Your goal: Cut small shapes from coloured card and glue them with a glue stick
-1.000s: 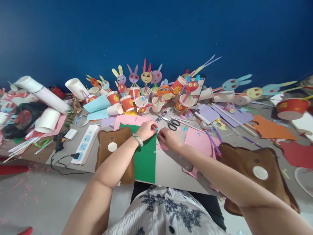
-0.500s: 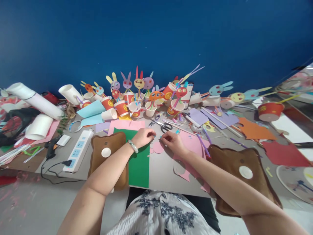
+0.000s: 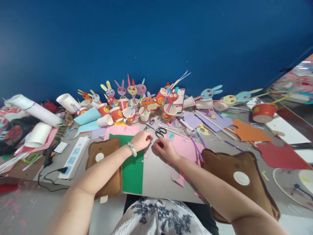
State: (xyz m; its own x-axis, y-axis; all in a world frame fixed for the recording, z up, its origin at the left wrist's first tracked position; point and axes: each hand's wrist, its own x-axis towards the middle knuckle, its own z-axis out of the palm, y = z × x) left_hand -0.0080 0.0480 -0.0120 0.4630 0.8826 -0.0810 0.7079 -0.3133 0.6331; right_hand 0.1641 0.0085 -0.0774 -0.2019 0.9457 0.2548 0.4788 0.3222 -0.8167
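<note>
My left hand [image 3: 143, 141] hovers over the table's middle, fingertips pinched together. Facing it, my right hand [image 3: 166, 149] also pinches, its fingertips close to the left ones. A tiny bluish bit [image 3: 153, 142] shows between the two hands, too small to name, and I cannot tell which hand holds it. Just below the left hand lies a small pink paper disc [image 3: 146, 156]. Green paper [image 3: 132, 176] lies under my left wrist. Pink paper with cut-out holes [image 3: 186, 148] is partly beneath my right forearm. Black-handled scissors [image 3: 160, 132] rest just beyond the hands.
Paper cups with rabbit-faced paper figures [image 3: 144, 114] line the back by the blue wall. A power strip [image 3: 74, 157] and a brown cushion-like pouch [image 3: 104, 163] are left; another brown pouch [image 3: 226, 179] lies right. A phone [image 3: 180, 99] leans upright behind the cups.
Both hands have come closer together, fingertips now nearly meeting. The larger pink disc that lay between them no longer shows. The whole view has shifted slightly.
</note>
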